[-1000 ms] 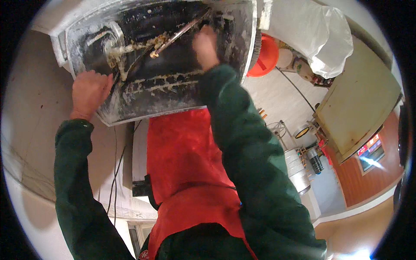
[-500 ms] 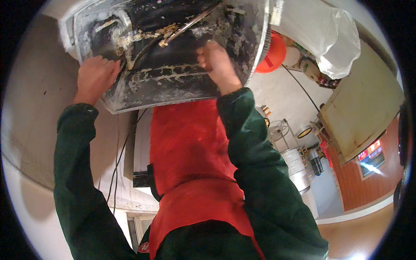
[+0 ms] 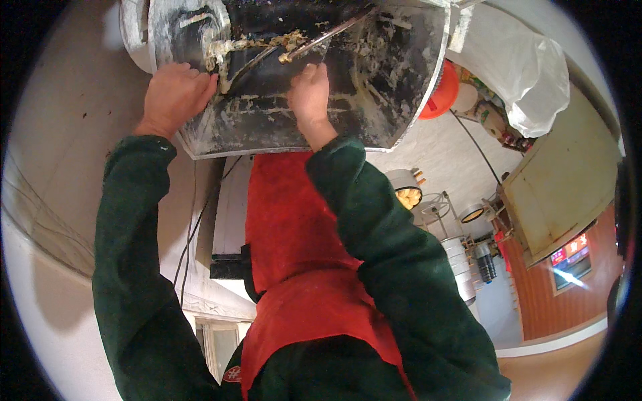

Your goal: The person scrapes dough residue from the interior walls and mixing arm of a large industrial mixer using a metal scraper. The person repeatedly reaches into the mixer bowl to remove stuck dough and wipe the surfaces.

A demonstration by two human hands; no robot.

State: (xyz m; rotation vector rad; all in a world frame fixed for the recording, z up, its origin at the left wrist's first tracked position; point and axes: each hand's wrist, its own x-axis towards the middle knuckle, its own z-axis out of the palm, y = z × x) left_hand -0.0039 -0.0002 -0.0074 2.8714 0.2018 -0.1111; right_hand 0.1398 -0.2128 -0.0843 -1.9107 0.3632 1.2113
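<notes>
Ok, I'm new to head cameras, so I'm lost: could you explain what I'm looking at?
There's no robot here. A camera on the person's head looks down, and its fisheye lens bends straight edges. The left hand is curled at the left edge of a dark tub; the right hand is curled over its inside, just below a metal rod. Pale residue crusts the tub. Whether either hand holds anything is hidden.

Your sleeves [image 3: 130, 247] are dark green and your apron [image 3: 301, 234] is bright red. The tub [image 3: 267, 132] is black inside, with white smears [image 3: 251, 105] and yellow-brown crust [image 3: 292, 40]. The rod [image 3: 329, 37] is shiny silver. The basin [image 3: 443, 97] is orange-red, the bag [image 3: 525, 70] white, the panel [image 3: 568, 180] dull yellow-green.
</notes>
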